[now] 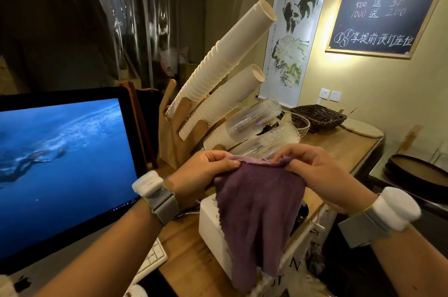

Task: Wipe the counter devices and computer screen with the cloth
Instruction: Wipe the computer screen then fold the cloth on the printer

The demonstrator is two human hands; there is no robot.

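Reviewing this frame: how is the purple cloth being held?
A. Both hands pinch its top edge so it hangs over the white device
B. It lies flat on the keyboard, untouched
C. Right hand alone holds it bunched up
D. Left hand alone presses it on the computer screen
A: the left hand and right hand each pinch the top edge of the purple cloth, which hangs in front of the white device.

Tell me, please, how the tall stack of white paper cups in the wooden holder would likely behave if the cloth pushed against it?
The paper cup stack leans far past its wooden holder, so it would probably sway or slide out easily. Being paper, the cups are likely light, and nested ones may separate. The purple cloth hangs limp, so it would push softly.
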